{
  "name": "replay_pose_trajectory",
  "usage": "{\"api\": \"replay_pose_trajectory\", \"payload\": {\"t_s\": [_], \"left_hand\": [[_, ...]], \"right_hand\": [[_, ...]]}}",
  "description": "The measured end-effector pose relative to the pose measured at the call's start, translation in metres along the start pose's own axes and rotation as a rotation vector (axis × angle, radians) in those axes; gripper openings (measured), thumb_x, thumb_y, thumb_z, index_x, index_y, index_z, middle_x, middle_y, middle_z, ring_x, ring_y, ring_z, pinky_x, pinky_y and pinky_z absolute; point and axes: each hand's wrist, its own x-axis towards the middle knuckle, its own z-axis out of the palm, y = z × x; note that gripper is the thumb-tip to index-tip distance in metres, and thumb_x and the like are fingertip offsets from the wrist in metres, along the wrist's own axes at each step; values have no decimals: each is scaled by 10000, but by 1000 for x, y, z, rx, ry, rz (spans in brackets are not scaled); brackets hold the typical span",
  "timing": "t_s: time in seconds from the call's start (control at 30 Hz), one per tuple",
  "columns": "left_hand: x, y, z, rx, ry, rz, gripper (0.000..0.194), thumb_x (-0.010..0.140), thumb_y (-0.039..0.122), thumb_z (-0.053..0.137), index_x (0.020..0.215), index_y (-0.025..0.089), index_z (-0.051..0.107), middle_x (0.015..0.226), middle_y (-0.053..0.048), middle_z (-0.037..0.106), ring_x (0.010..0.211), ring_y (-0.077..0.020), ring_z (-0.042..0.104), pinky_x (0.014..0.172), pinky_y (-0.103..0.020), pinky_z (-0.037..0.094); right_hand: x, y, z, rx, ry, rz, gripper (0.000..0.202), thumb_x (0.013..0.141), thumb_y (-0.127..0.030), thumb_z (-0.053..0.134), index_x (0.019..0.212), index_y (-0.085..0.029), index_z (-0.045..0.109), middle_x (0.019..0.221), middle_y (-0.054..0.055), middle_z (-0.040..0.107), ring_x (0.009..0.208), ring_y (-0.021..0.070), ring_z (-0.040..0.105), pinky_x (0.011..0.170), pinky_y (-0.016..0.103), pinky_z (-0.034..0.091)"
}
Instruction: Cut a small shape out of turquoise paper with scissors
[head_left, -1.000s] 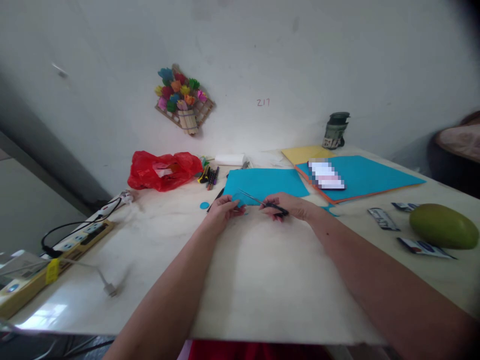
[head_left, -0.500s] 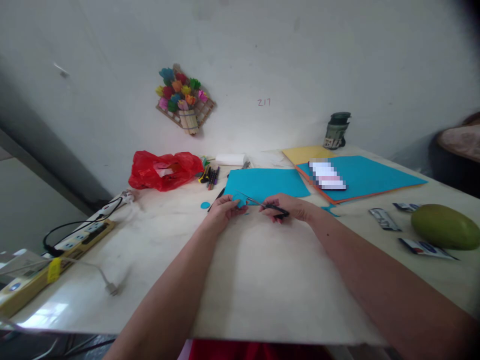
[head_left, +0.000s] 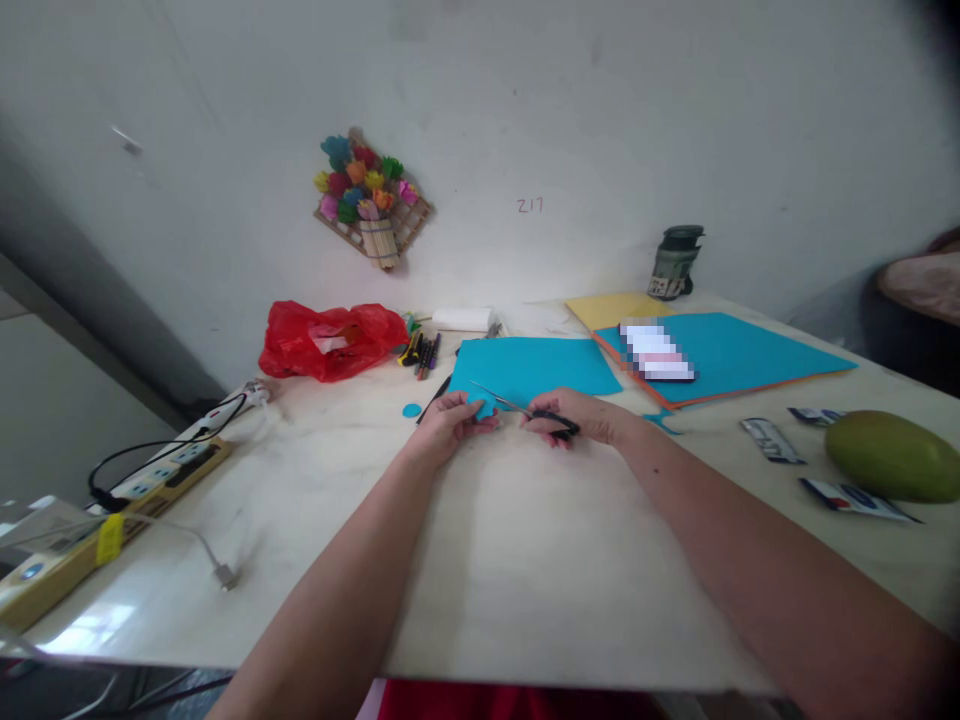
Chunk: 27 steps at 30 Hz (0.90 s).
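Pinches a small blue paper piece [head_left: 485, 405] in the left hand [head_left: 451, 424], with thumb and fingers closed on its left side; grips scissors [head_left: 559, 424] by the black handles in the right hand [head_left: 576, 408], with blades pointing far-left and overlapping the paper in view. Cannot tell how wide apart the blades stand. Holds both at the near edge of a large blue sheet [head_left: 540, 362]. Should handle as nearly weightless and thin, likely to bend or crease under a hard squeeze; best held lightly by the left rim, away from the blades. Leaves little room leftward, with a blue disc [head_left: 412, 410] and slim dark rod [head_left: 431, 402] close by; meets a blue scrap [head_left: 661, 422] rightward, beyond the wrist. Offers most open room on the near side, over bare tabletop [head_left: 525, 560].
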Motion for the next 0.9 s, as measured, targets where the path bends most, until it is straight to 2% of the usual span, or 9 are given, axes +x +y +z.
{"api": "replay_pose_trajectory", "payload": {"t_s": [0.17, 0.43, 0.57, 0.7, 0.9], "left_hand": [[-1, 0, 2, 33, -4, 5, 252, 619, 239, 731, 754, 106, 566, 715, -74, 661, 659, -191, 652, 652, -306, 511], [-1, 0, 6, 24, 62, 0, 255, 601, 215, 745, 714, 104, 545, 685, -72, 655, 628, -190, 652, 616, -295, 517], [0, -2, 7, -43, 102, 30, 243, 586, 175, 748, 665, 105, 529, 667, -55, 645, 680, -205, 659, 622, -282, 524], [1, -3, 8, -136, 88, 43, 222, 596, 138, 733, 625, 109, 514, 708, -63, 654, 768, -231, 659, 655, -270, 527], [1, -3, 8, -168, 96, 28, 125, 643, 95, 675, 665, 95, 552, 737, -85, 662, 774, -232, 659, 648, -273, 535]], "right_hand": [[1, 2, 0, -2, -11, -10, 334, 690, -462, 623, 775, -143, 569, 498, -29, 537, 356, 51, 446, 335, 167, 305], [0, 0, 3, -30, -5, -23, 365, 685, -488, 615, 790, -142, 563, 519, -20, 555, 364, 57, 453, 366, 183, 367], [1, -1, 4, -36, -1, -24, 389, 682, -496, 615, 825, -138, 570, 535, -18, 565, 375, 57, 467, 377, 182, 383], [2, -1, 4, -51, 0, -28, 386, 695, -486, 604, 845, -132, 572, 520, -25, 551, 371, 59, 468, 373, 182, 390], [3, -2, 5, -51, 6, -36, 370, 693, -461, 610, 847, -127, 577, 515, -23, 547, 370, 60, 465, 371, 183, 389]]}}
